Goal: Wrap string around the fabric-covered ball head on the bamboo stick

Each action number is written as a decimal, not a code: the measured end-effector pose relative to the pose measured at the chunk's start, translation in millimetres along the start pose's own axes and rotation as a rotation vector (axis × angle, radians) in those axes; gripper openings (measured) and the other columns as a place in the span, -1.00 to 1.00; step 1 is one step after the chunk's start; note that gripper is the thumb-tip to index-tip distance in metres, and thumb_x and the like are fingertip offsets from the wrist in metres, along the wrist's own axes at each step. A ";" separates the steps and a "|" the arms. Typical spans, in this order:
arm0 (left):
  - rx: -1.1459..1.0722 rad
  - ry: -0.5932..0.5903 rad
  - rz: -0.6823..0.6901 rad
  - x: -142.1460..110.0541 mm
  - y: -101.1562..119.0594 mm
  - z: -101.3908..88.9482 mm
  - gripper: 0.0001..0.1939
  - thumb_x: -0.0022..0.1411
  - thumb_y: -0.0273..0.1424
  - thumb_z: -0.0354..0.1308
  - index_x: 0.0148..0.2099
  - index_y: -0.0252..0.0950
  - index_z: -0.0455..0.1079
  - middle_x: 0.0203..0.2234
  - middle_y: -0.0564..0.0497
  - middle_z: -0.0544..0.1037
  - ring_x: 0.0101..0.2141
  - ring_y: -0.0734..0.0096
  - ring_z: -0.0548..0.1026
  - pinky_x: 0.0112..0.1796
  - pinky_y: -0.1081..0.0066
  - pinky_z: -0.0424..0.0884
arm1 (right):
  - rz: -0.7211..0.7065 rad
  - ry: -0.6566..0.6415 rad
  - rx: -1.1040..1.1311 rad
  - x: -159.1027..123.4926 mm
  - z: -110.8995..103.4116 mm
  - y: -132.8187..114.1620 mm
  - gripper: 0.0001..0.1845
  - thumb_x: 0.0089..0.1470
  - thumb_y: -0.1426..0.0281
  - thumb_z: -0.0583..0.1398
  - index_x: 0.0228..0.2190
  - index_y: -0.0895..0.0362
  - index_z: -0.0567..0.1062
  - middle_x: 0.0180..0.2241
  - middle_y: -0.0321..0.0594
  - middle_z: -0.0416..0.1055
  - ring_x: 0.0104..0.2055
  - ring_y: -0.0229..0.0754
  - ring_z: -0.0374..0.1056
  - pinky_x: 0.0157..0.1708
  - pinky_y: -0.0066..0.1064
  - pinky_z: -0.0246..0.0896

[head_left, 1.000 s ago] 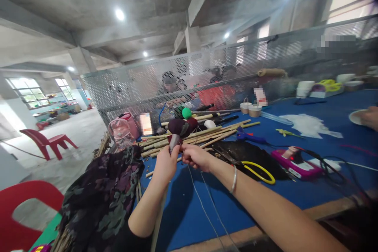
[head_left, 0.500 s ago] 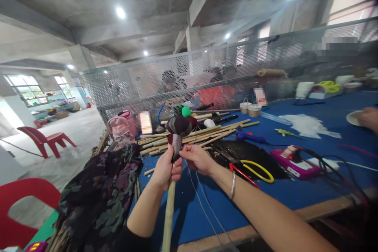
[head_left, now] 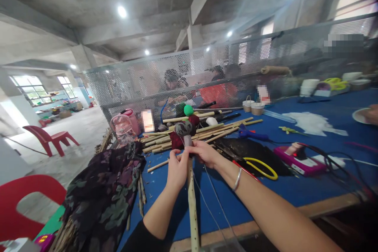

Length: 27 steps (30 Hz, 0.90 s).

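A pale wooden stick (head_left: 192, 204) with small dark holes along it stands nearly upright before me. Its top carries a round head wrapped in dark patterned cloth (head_left: 185, 128), with a greyish gathered neck below. My left hand (head_left: 178, 169) is closed around the stick just under that neck, its fingers bent. From the right, my right hand (head_left: 204, 153) pinches at the neck, fingertips touching the left hand's; thin pale thread (head_left: 214, 193) hangs in strands beneath it. What sits between the fingertips is partly hidden.
Bamboo sticks (head_left: 159, 144) lie behind my hands. Yellow-handled shears (head_left: 261, 169), a blue glue gun (head_left: 254, 134) and a magenta power strip (head_left: 301, 161) lie right. Dark patterned cloth (head_left: 103, 193) drapes at left. A perforated metal screen (head_left: 132, 82) stands behind; another person's hand (head_left: 372, 114) is far right.
The wrapped head and stick have swung from leaning toward upright and shifted slightly right. My left hand has turned, its grip changing from wrapped fingers to bent fingertips. My right hand stays at the neck.
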<state>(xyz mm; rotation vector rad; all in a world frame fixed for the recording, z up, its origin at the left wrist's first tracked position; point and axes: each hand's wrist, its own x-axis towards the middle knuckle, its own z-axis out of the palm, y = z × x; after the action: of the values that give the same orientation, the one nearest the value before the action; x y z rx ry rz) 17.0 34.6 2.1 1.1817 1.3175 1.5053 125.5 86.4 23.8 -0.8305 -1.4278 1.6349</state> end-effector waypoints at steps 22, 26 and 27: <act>-0.096 -0.103 -0.017 0.5 16.1 -17.3 -0.71 -0.02 -0.33 0.17 -0.31 -0.27 0.12 -0.81 0.27 0.21 -0.81 0.63 0.14 -0.77 0.61 0.09 | -0.094 -0.087 -0.043 0.6 -9.6 0.7 -0.67 -0.19 0.18 0.24 -0.57 0.16 0.29 -0.85 -0.56 -0.03 -0.83 -0.48 -0.21 -0.83 -0.57 -0.38; -0.241 -0.244 -0.044 -1.8 19.0 -18.1 -0.69 -0.03 -0.29 0.19 -0.33 -0.31 0.15 -0.72 0.19 0.33 -0.77 0.65 0.22 -0.73 0.63 0.17 | -0.115 -0.167 0.048 1.8 -9.2 3.0 -0.65 -0.17 0.20 0.26 -0.42 0.16 0.30 -0.81 -0.57 0.03 -0.83 -0.49 -0.21 -0.85 -0.60 -0.35; -0.268 -0.274 -0.068 -2.2 18.7 -18.7 -0.69 -0.04 -0.29 0.20 -0.32 -0.32 0.16 -0.66 0.14 0.39 -0.74 0.65 0.26 -0.71 0.63 0.20 | -0.111 -0.210 0.060 1.7 -10.1 3.7 -0.63 -0.16 0.20 0.25 -0.36 0.16 0.31 -0.79 -0.56 0.07 -0.83 -0.50 -0.22 -0.85 -0.60 -0.36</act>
<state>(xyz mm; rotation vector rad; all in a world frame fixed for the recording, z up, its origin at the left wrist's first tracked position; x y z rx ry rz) -0.4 25.2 19.8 1.1107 0.9329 1.3662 133.0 92.4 18.7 -0.5484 -1.5313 1.7103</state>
